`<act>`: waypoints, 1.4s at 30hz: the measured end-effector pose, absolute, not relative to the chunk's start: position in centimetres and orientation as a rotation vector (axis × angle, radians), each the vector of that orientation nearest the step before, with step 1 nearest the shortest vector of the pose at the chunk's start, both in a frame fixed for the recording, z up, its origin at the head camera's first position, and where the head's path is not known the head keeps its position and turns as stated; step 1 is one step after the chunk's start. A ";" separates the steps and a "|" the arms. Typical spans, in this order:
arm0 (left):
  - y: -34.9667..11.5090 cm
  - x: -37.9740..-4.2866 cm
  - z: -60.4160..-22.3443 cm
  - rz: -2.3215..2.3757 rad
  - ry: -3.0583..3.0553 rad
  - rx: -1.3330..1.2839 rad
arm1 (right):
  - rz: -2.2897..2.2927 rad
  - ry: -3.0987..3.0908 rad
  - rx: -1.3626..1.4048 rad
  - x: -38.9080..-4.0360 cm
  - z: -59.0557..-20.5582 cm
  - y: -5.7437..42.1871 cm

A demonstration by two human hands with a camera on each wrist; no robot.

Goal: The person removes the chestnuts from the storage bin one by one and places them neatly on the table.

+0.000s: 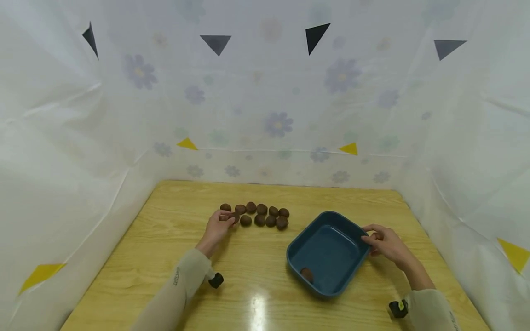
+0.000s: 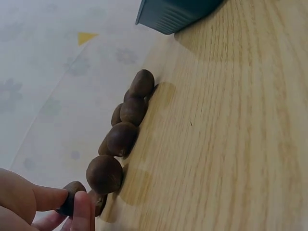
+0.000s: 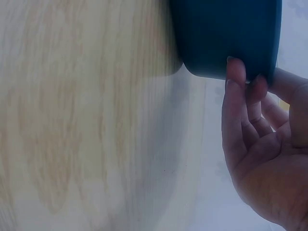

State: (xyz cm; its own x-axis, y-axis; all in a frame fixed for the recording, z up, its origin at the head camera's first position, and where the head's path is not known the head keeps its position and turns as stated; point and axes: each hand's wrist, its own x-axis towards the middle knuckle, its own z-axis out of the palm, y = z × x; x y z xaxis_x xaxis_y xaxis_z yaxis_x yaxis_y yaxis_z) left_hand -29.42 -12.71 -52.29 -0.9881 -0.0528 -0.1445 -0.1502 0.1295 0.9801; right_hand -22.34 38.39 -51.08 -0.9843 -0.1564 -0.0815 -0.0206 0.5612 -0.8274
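Observation:
My left hand [image 1: 217, 229] pinches a dark brown chestnut [image 2: 72, 198] between thumb and fingers at the left end of the rows. Beside it, several more chestnuts [image 1: 259, 220] lie on the table in two rough rows. With thumb and fingers, my right hand [image 1: 387, 245] grips the right rim of a deep blue rectangular dish [image 1: 296, 243]. A single chestnut [image 1: 307, 275] lies inside that dish, near its front left corner. In the right wrist view the fingertips [image 3: 236, 70] press against the dish's outer wall, with the thumb at its rim.
The wooden table [image 1: 256, 257] has a light grain and a glare spot near the front. White sheeting with flower prints [image 1: 278, 124] hangs behind it and on both sides. Yellow and dark triangles mark the sheets. A small black device sits at each sleeve cuff.

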 end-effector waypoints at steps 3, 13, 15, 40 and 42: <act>-12.7 -29.6 -52.7 1.980 2.320 -0.217 | -1.402 2.637 -0.128 -22.3 -51.2 38.4; -12.3 -30.6 -53.1 2.016 2.293 -0.248 | -1.409 2.644 -0.145 -22.5 -51.2 38.5; -12.3 -30.7 -53.1 2.022 2.283 -0.248 | -1.404 2.641 -0.146 -22.5 -51.3 38.5; -12.8 -31.7 -52.7 1.934 2.260 -0.144 | -1.426 2.646 -0.121 -22.5 -51.7 39.1; -12.7 -31.7 -52.5 1.913 2.279 -0.141 | -1.430 2.645 -0.111 -22.4 -51.7 39.2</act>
State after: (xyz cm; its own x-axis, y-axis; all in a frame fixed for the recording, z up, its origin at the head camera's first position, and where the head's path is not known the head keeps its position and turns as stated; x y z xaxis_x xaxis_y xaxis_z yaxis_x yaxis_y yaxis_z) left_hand -31.68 -12.73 -52.54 -0.9823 0.0323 -0.1844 -0.1761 0.1762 0.9685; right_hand -22.37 39.19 -51.69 -0.9885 -0.1272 -0.0814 -0.0015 0.5473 -0.8369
